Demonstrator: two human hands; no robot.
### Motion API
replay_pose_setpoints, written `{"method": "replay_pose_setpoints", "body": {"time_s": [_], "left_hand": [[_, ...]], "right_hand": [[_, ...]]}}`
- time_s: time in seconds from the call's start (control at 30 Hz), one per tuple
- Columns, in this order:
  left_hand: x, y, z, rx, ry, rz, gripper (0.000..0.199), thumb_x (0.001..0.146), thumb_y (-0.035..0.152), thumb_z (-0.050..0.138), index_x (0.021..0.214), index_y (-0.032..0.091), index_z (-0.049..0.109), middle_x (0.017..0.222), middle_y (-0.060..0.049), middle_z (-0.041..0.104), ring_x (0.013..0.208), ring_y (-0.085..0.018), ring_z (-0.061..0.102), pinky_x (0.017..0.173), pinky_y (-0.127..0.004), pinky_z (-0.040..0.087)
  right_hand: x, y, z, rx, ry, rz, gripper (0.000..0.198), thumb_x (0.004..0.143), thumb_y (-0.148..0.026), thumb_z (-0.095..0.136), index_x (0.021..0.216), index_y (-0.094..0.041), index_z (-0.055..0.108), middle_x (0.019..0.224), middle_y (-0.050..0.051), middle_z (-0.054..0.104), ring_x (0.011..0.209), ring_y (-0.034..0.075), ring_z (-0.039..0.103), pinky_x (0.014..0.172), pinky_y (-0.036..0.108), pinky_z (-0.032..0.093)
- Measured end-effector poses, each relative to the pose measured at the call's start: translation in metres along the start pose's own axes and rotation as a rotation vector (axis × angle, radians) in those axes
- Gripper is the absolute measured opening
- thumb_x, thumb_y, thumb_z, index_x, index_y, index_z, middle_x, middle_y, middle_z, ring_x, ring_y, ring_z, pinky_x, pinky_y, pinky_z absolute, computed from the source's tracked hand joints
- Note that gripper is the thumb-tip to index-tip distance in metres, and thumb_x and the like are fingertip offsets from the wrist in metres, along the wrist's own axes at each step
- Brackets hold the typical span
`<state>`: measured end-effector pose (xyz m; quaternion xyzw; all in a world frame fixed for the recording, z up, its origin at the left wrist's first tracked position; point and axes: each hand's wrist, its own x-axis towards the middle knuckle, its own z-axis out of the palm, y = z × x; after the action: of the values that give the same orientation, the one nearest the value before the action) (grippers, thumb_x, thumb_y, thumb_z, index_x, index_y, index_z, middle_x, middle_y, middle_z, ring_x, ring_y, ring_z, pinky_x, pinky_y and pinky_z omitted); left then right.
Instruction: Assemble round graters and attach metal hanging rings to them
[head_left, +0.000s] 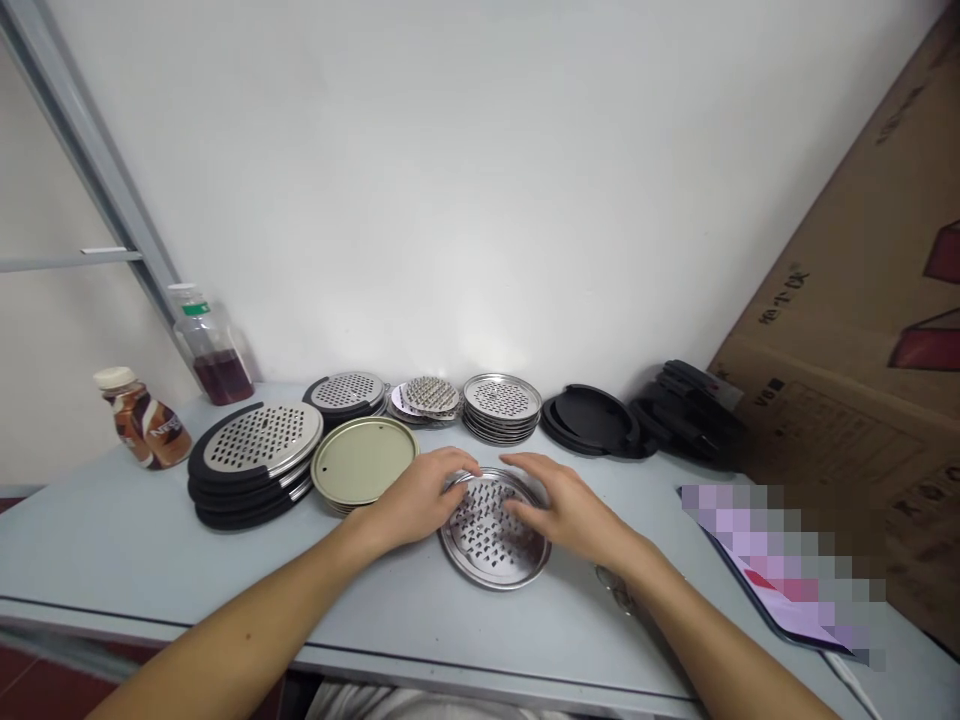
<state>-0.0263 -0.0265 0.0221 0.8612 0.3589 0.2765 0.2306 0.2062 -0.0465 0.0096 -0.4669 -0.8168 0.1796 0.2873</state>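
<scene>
A round metal grater disc (pixel 495 545) with raised teeth and a rolled rim lies on the table in front of me. At its left edge is my left hand (pixel 431 490), open, with the fingers curving toward the far rim and the thumb over the near side. My right hand (pixel 562 505) is at the right edge, fingers spread and thumb over the disc. Whether either hand touches the rim I cannot tell. Just left of my left hand sits a stack of greenish round plates (pixel 365 462).
Black-rimmed grater discs (pixel 262 440) are stacked at left, near two bottles (pixel 146 425). Along the wall stand another grater stack (pixel 501 400), small grater discs (pixel 431 395) and black rings (pixel 596 420). At right are a phone (pixel 772 580) and a cardboard box (pixel 847 400).
</scene>
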Motion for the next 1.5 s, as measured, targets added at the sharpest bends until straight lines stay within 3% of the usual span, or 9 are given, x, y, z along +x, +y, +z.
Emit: {"method": "replay_pose_setpoints", "body": {"time_s": [0.1,0.2,0.47,0.57,0.67,0.73,1.03,1.2,1.5], "left_hand": [[-0.002,0.001,0.005,0.051,-0.023,0.02,0.024,0.087,0.017,0.053,0.109,0.021,0.062,0.113,-0.004,0.062,0.108,-0.018,0.054,0.098,-0.032,0.04],[-0.005,0.0,0.01,0.081,-0.047,0.009,0.03,0.087,0.026,0.058,0.117,0.023,0.058,0.121,-0.005,0.057,0.115,-0.021,0.049,0.102,-0.035,0.038],[-0.012,0.003,0.012,0.144,-0.174,-0.018,0.036,0.088,0.037,0.055,0.123,0.025,0.054,0.133,-0.009,0.046,0.125,-0.025,0.041,0.105,-0.042,0.035],[-0.015,0.003,0.008,0.13,-0.257,-0.019,0.045,0.09,0.046,0.051,0.131,0.027,0.047,0.143,-0.01,0.037,0.133,-0.028,0.032,0.106,-0.045,0.034],[-0.02,0.0,0.005,0.108,-0.39,-0.034,0.079,0.075,0.059,0.064,0.141,0.029,0.034,0.154,-0.011,0.017,0.141,-0.035,0.011,0.109,-0.052,0.026],[-0.022,-0.003,0.004,0.103,-0.444,-0.05,0.095,0.065,0.06,0.072,0.144,0.03,0.028,0.155,-0.011,0.011,0.142,-0.037,0.005,0.11,-0.053,0.023],[-0.021,-0.003,0.002,0.075,-0.402,-0.027,0.096,0.062,0.059,0.074,0.143,0.028,0.032,0.153,-0.012,0.018,0.14,-0.036,0.014,0.109,-0.05,0.026],[-0.019,0.002,0.001,0.068,-0.364,0.01,0.091,0.06,0.059,0.075,0.137,0.026,0.04,0.147,-0.013,0.029,0.136,-0.034,0.026,0.107,-0.047,0.03],[-0.019,-0.005,0.005,0.033,-0.382,0.015,0.089,0.06,0.056,0.077,0.137,0.03,0.041,0.147,-0.011,0.029,0.139,-0.036,0.015,0.106,-0.048,0.03]], "right_hand": [[0.002,0.012,-0.001,-0.035,0.095,0.054,0.041,0.086,-0.027,0.051,0.127,-0.021,0.054,0.122,0.009,0.062,0.112,0.025,0.057,0.097,0.042,0.043],[0.003,0.02,0.0,-0.044,0.091,0.063,0.041,0.085,-0.02,0.047,0.125,-0.02,0.056,0.112,0.008,0.067,0.104,0.024,0.061,0.093,0.04,0.046],[0.004,0.009,-0.002,-0.037,-0.045,0.053,0.035,0.084,-0.029,0.055,0.117,-0.02,0.062,0.112,0.01,0.067,0.101,0.025,0.062,0.09,0.038,0.047],[0.003,0.011,-0.014,-0.013,-0.16,0.053,0.056,0.075,-0.044,0.067,0.125,-0.019,0.058,0.126,0.011,0.06,0.113,0.028,0.056,0.098,0.04,0.042],[0.002,0.016,-0.025,-0.013,-0.254,0.086,0.087,0.06,-0.056,0.076,0.133,-0.017,0.05,0.136,0.013,0.052,0.123,0.031,0.048,0.104,0.042,0.037],[0.001,0.017,-0.029,-0.007,-0.297,0.083,0.092,0.057,-0.059,0.077,0.134,-0.017,0.05,0.138,0.013,0.05,0.124,0.031,0.047,0.105,0.042,0.036],[0.001,0.011,-0.023,-0.021,-0.27,0.061,0.078,0.062,-0.052,0.076,0.129,-0.019,0.055,0.136,0.011,0.051,0.123,0.031,0.048,0.104,0.042,0.037],[0.0,0.012,-0.023,-0.01,-0.289,0.042,0.069,0.065,-0.048,0.076,0.126,-0.022,0.058,0.136,0.01,0.051,0.124,0.03,0.047,0.105,0.042,0.036],[0.0,0.004,-0.019,0.0,-0.249,0.045,0.05,0.071,-0.04,0.073,0.117,-0.023,0.064,0.134,0.01,0.052,0.122,0.029,0.049,0.105,0.041,0.036]]}}
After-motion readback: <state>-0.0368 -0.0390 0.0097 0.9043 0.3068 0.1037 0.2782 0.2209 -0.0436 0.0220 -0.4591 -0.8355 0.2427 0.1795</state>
